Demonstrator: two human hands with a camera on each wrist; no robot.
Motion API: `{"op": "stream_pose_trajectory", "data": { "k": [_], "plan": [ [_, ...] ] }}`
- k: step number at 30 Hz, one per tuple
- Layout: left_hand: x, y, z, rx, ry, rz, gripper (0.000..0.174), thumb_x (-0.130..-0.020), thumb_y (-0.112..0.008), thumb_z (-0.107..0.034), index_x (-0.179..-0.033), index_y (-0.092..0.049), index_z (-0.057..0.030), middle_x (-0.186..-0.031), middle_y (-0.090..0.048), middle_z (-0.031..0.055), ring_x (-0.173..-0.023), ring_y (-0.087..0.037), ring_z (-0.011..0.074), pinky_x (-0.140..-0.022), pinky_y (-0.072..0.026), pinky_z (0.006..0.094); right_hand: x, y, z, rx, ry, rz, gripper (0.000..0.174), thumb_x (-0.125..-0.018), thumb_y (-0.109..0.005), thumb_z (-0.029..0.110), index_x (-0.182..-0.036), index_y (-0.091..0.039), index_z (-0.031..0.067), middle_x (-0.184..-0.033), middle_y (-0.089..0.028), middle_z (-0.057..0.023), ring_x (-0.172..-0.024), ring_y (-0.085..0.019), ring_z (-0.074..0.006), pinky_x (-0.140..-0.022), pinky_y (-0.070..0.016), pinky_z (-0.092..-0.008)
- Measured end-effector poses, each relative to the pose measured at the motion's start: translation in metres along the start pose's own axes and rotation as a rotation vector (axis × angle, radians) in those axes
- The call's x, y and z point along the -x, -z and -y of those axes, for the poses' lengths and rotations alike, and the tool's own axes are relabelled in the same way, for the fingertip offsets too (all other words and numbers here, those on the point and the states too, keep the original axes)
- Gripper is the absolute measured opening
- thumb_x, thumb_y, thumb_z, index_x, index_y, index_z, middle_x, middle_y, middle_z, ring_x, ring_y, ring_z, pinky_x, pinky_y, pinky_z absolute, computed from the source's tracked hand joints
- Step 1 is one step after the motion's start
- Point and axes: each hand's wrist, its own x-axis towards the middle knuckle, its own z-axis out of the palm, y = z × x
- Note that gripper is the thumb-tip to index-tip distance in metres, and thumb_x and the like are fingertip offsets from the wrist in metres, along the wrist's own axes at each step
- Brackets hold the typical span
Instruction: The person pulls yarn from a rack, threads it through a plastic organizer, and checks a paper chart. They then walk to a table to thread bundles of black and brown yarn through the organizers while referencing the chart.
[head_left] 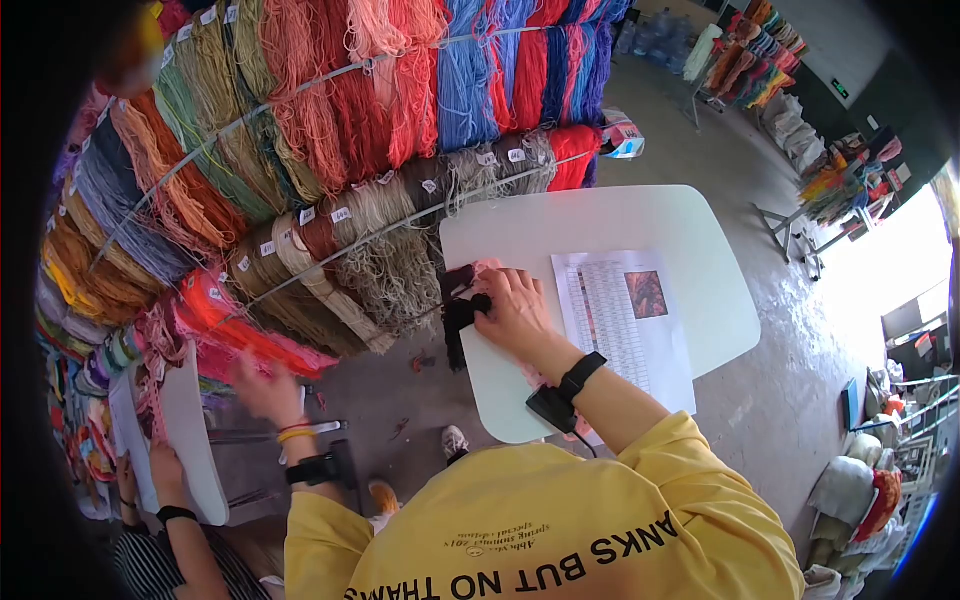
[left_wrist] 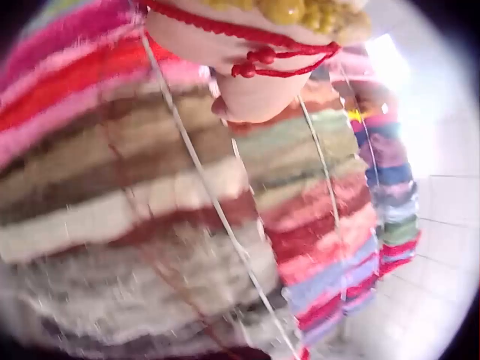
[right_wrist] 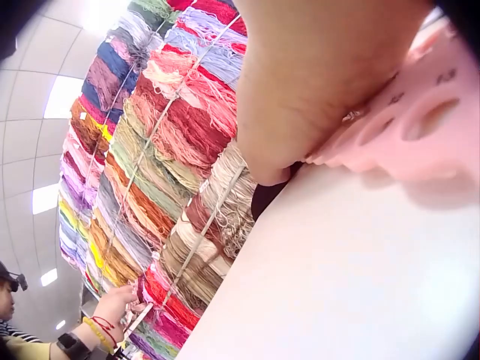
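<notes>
In the head view, my right hand [head_left: 520,312] lies over the left edge of the white table, its bent fingers and thumb around black yarn [head_left: 459,335]. Beneath and beside it is a pink strip [right_wrist: 431,124] with a row of holes, seen large in the right wrist view. Dark yarn [right_wrist: 265,198] shows at the thumb tip there. My left hand [head_left: 268,390], blurred, reaches beside the hanging red and pink yarn skeins [head_left: 225,315], fingers loose, holding nothing visible. In the left wrist view the left hand [left_wrist: 259,96] is partly cut off, in front of the racked yarn.
A printed chart [head_left: 615,330] lies on the white table [head_left: 700,230]. Rows of labelled yarn skeins [head_left: 400,90] hang from metal rods ahead. At the left, another person's hand [head_left: 165,465] is at a second white table [head_left: 195,430]. More yarn racks [head_left: 745,60] stand farther back.
</notes>
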Motion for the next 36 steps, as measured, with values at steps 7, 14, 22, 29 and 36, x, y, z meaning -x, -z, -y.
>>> {"op": "stream_pose_trajectory", "data": {
  "k": [7,14,22,29,36],
  "plan": [
    [0.037,0.004,-0.191,0.535,-0.528,0.462,0.031,-0.071,-0.063,-0.020,-0.101,-0.058,-0.0107,-0.100,-0.055,0.0095,-0.091,-0.054,0.0302,-0.074,-0.0430,0.0434,-0.002,0.002,0.001,0.004,-0.023,0.025,0.049,-0.065,-0.064,0.024,-0.108,-0.050,0.0056,-0.107,-0.052,-0.0119,-0.105,-0.046,-0.0296,-0.086,-0.0350,-0.0419],
    [0.065,-0.030,-0.211,0.792,-0.562,0.699,0.019,-0.075,-0.054,-0.014,-0.091,-0.055,-0.0040,-0.089,-0.056,0.0132,-0.083,-0.055,0.0318,-0.072,-0.0449,0.0426,-0.024,0.031,0.001,0.051,0.047,0.341,0.040,-0.071,-0.061,0.036,-0.104,-0.060,0.0119,-0.113,-0.056,-0.0120,-0.110,-0.049,-0.0307,-0.090,-0.0384,-0.0456],
    [0.061,-0.030,-0.200,0.655,-0.716,0.691,0.040,-0.077,-0.057,-0.019,-0.116,-0.053,-0.0088,-0.105,-0.052,0.0056,-0.077,-0.057,0.0263,-0.063,-0.0490,0.0367,-0.177,0.180,0.169,-0.685,0.351,-0.003,0.009,-0.082,-0.059,0.008,-0.083,-0.058,-0.0010,-0.076,-0.057,-0.0017,-0.070,-0.053,-0.0059,-0.062,-0.0443,-0.0229],
    [0.003,0.009,-0.190,0.592,-0.816,1.015,0.039,-0.080,-0.054,-0.018,-0.119,-0.051,-0.0105,-0.116,-0.049,0.0051,-0.096,-0.054,0.0251,-0.082,-0.0451,0.0368,-0.332,0.198,0.310,-0.735,0.716,-0.240,0.013,-0.081,-0.058,0.013,-0.081,-0.059,-0.0008,-0.067,-0.058,-0.0049,-0.063,-0.053,-0.0100,-0.060,-0.0441,-0.0266],
    [-0.180,0.071,-0.125,-0.193,-1.335,0.365,0.038,-0.081,-0.054,-0.015,-0.118,-0.050,-0.0101,-0.121,-0.047,0.0046,-0.111,-0.041,0.0233,-0.094,-0.0328,0.0358,-0.438,0.210,0.375,-0.638,0.584,-0.533,0.020,-0.077,-0.059,0.021,-0.085,-0.065,0.0033,-0.084,-0.065,-0.0150,-0.082,-0.063,-0.0282,-0.074,-0.0478,-0.0356]
  ]
}}
